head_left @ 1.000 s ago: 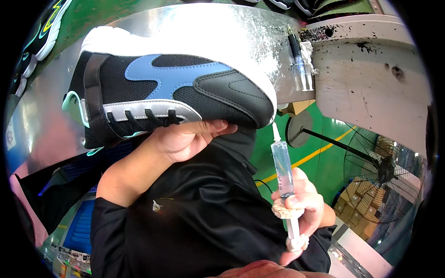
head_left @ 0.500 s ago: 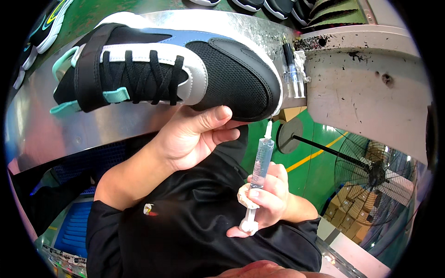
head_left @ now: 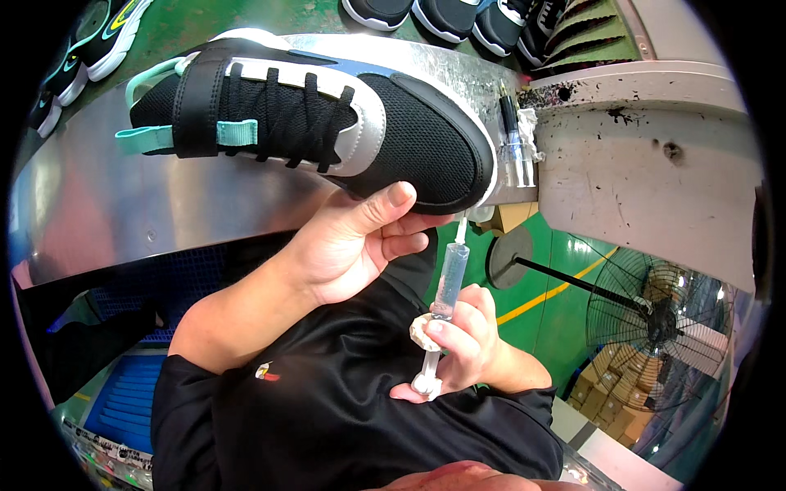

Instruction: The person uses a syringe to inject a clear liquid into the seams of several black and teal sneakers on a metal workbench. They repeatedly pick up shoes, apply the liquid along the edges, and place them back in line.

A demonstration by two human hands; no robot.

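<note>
My left hand (head_left: 356, 241) holds a black mesh sneaker (head_left: 327, 123) from below, thumb on its toe. The shoe has black laces, a silver side panel, a blue patch and mint-green pull tabs, and lies on its side with the toe to the right. My right hand (head_left: 467, 344) grips a clear plastic syringe (head_left: 446, 286) upright, thumb at the white plunger. The syringe's tip touches the sneaker's white sole edge just under the toe.
A shiny metal table (head_left: 123, 213) lies behind the shoe. More syringes (head_left: 514, 139) stand at its right end beside a stained white machine housing (head_left: 655, 164). Several sneakers (head_left: 442, 16) line the top edge. A floor fan (head_left: 655, 319) stands on the green floor at right.
The sneaker has been turned from sole-side view to show its laces and upper. My right hand has raised the syringe until its tip meets the toe edge.
</note>
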